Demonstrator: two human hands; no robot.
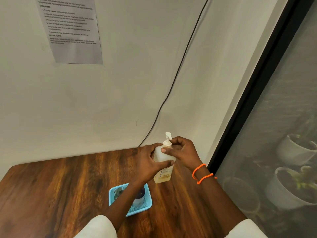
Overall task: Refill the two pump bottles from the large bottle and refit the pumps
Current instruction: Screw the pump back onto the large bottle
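Note:
A tall translucent bottle with a label and pale liquid low inside stands upright on the wooden table near the wall. A white pump head sits on its neck. My left hand wraps around the bottle's body. My right hand pinches the pump collar at the neck, thumb on the shoulder. A blue basket lies nearer to me, under my left forearm, holding a pump bottle with a grey pump and a white bottle with a dark top.
The wall rises right behind the bottle, with a black cable running down it to the table's back edge. A printed sheet hangs on the wall at upper left. A dark-framed glass panel borders the table's right side.

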